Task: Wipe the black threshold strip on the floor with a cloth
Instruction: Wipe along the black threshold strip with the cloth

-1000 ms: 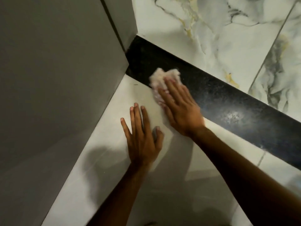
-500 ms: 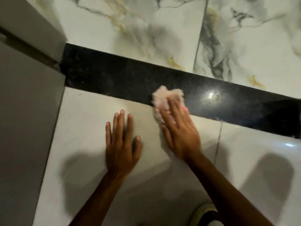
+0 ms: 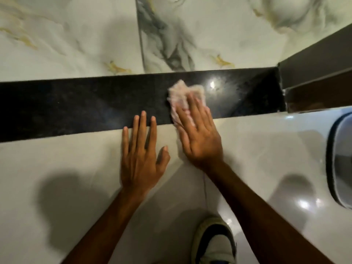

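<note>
A glossy black threshold strip [image 3: 85, 105] runs across the floor from left to right. A crumpled pale pink cloth [image 3: 181, 94] lies on the strip, right of its middle. My right hand [image 3: 200, 138] presses flat on the cloth, fingers over it, palm on the white tile just below the strip. My left hand [image 3: 142, 155] lies flat on the white floor tile beside it, fingers spread, with the fingertips reaching onto the strip's near edge and holding nothing.
Marbled tiles [image 3: 76, 39] lie beyond the strip. A dark door frame [image 3: 314, 73] ends the strip at the right. A grey round-cornered object [image 3: 341, 161] sits at the right edge. A shoe [image 3: 213, 242] is at the bottom.
The view has swung right along the strip. My right hand with the cloth has slid rightwards along the strip, and my left hand has followed on the tile. The wall at left has left the view.
</note>
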Available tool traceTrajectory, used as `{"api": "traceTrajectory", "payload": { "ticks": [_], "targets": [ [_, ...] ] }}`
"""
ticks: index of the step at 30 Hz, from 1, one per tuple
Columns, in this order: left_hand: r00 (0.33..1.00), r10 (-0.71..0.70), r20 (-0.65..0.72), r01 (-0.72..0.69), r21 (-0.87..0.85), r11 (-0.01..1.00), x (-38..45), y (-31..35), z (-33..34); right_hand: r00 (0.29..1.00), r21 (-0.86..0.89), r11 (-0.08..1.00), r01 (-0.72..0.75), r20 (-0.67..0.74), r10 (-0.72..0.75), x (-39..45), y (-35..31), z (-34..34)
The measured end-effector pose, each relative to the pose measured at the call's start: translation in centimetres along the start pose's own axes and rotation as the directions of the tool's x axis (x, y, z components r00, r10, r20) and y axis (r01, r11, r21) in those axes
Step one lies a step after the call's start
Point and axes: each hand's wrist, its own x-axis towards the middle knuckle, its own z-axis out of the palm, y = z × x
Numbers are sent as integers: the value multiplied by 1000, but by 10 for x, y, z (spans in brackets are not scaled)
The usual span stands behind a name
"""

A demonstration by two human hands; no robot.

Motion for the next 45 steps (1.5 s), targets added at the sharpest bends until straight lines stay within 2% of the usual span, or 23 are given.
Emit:
{"api": "traceTrajectory", "payload": {
  "ticks": [2,4,7,9,11,13,15,17,20,22,24,25,27,28,29,31,34,36,38,42,43,44,45],
  "targets": [
    [998,63,12,-63,-17,998,0,2,0,977,-33,980,-196,-93,192,-23,33,-8],
    [994,107,19,-106,-21,994,0,2,1,907,-38,919,-393,-182,380,-8,65,-15],
    [991,129,28,-128,-15,992,1,2,4,825,-10,854,-520,-264,500,52,104,-25],
    [985,168,36,-168,-10,986,4,3,6,841,-36,861,-507,-241,485,86,109,-23],
    [973,226,54,-225,-17,974,6,7,10,892,-20,908,-419,-196,408,90,96,-19],
    [955,285,80,-285,-15,958,7,13,11,949,12,961,-275,-160,273,58,77,-16],
    [934,339,109,-342,8,940,9,17,12,971,20,975,-220,-96,221,6,72,-15],
    [927,354,125,-358,16,933,10,17,12,934,23,943,-333,-132,333,-30,86,-19],
    [929,350,123,-355,20,935,10,17,13,775,30,802,-596,-241,585,-21,117,-28],
    [930,349,113,-353,17,935,10,17,13,740,22,767,-642,-243,627,9,127,-30],
    [931,346,114,-350,12,937,10,17,13,791,-23,805,-593,-207,576,35,120,-28],
    [932,343,119,-346,6,938,10,18,12,849,-56,855,-516,-170,501,40,111,-25],
    [931,339,132,-342,-2,940,10,19,10,961,-70,961,-267,-99,259,28,89,-19],
    [931,337,140,-340,-3,940,10,18,10,981,-22,983,-180,-82,178,12,77,-16],
    [930,338,146,-341,-3,940,10,18,9,982,37,985,-167,-79,169,-9,70,-15],
    [927,341,156,-344,-3,939,11,18,8,945,94,954,-284,-139,295,-54,67,-13],
    [930,335,153,-338,-8,941,11,18,9,801,64,839,-540,-268,536,-79,91,-17],
    [929,340,145,-341,-16,940,10,18,10,731,81,781,-619,-303,611,-60,112,-21],
    [930,340,139,-341,-19,940,9,18,9,721,106,764,-637,-271,638,-28,122,-23],
    [929,336,154,-335,-32,942,8,19,8,859,90,874,-477,-163,485,-32,101,-21],
    [929,332,163,-331,-32,943,8,19,7,862,87,872,-481,-134,489,-56,92,-19],
    [929,329,172,-329,-29,944,8,19,6,829,71,840,-538,-134,543,-86,86,-17],
    [929,327,176,-327,-28,945,8,19,5,752,48,767,-639,-169,637,-118,81,-15]
  ]
}}
